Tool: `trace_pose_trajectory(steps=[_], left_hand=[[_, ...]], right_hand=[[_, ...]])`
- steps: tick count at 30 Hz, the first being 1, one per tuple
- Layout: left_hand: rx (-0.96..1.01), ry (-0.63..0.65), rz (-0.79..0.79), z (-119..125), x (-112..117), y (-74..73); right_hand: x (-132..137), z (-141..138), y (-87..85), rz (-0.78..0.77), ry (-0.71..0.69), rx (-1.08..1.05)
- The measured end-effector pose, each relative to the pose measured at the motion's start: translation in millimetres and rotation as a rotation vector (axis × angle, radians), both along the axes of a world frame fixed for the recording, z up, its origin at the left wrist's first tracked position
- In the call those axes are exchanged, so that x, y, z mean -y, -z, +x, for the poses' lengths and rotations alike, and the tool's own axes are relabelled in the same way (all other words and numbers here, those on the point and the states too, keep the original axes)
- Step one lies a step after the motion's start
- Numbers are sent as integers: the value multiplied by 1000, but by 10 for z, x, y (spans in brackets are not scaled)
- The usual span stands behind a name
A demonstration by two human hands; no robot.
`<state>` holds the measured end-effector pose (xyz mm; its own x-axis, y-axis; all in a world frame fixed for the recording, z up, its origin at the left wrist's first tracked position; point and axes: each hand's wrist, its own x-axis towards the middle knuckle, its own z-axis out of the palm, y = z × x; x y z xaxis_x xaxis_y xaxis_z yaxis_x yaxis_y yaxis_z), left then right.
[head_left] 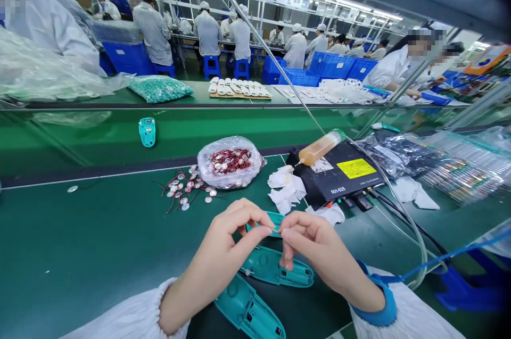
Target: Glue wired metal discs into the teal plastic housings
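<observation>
Green bench (80, 254), RH-928 box (331, 168), hands (223, 246) (313, 240) pinching casing (275, 216)

Teal plastic casing (268, 223) held raised, second teal casing (277, 268) lying flat below, third teal casing (247, 309) just beside it

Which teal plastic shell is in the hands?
The shell pinched between left hand and right hand; another shell and a third lie on the green belt.

Those teal shells (275, 270) are smooth, glossy moulded plastic; the little discs (175, 188) look like shiny bare metal, and the clear plastic bag (229, 145) is thin and crinkly; the wipes (285, 190) look like soft white paper, the black box (339, 179) is matt, and the green belt (99, 232) has a faint sheen.
</observation>
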<state>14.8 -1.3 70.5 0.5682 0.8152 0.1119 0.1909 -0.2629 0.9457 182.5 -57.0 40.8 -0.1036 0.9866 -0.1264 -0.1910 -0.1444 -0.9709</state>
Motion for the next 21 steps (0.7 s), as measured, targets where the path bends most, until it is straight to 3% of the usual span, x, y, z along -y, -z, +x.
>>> trace_pose_trajectory(steps=[5, 12, 21], left_hand=[[-111, 113, 62, -103, 18, 181], [-379, 103, 195, -246, -20, 409], [-424, 94, 239, -203, 7, 555]], right_hand=[[134, 31, 101, 116, -10, 369], [358, -32, 284, 392, 14, 1092], [295, -58, 363, 647, 84, 1352]])
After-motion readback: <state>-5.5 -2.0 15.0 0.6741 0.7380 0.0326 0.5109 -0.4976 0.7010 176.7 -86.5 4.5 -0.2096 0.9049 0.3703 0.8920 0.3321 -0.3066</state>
